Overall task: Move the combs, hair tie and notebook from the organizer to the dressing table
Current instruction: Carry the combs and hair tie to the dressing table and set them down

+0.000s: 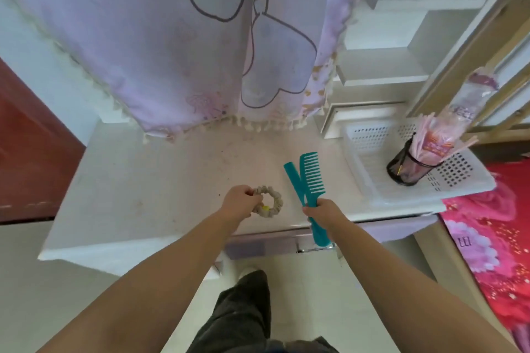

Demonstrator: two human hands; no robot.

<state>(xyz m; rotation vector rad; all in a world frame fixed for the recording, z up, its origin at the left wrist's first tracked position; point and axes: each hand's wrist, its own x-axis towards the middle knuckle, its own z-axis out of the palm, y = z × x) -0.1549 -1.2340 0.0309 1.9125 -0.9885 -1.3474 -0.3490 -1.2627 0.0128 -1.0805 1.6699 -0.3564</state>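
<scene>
My left hand (238, 201) grips a beige ruffled hair tie (271, 201) with a yellow spot, low over the white dressing table (149, 180). My right hand (322, 212) holds two teal combs by their handles: a wide-toothed comb (312, 178) and a thin comb (294, 180), their teeth pointing away from me above the table's front right part. The white perforated organizer basket (370, 140) stands on the table's right end. No notebook is visible.
A black mesh cup (407, 169) with pink wrapped items stands inside the basket. A pink patterned cloth (186, 46) hangs over the table's back. White shelves (401, 37) rise at the right. A red floral fabric (493, 238) lies right of the table.
</scene>
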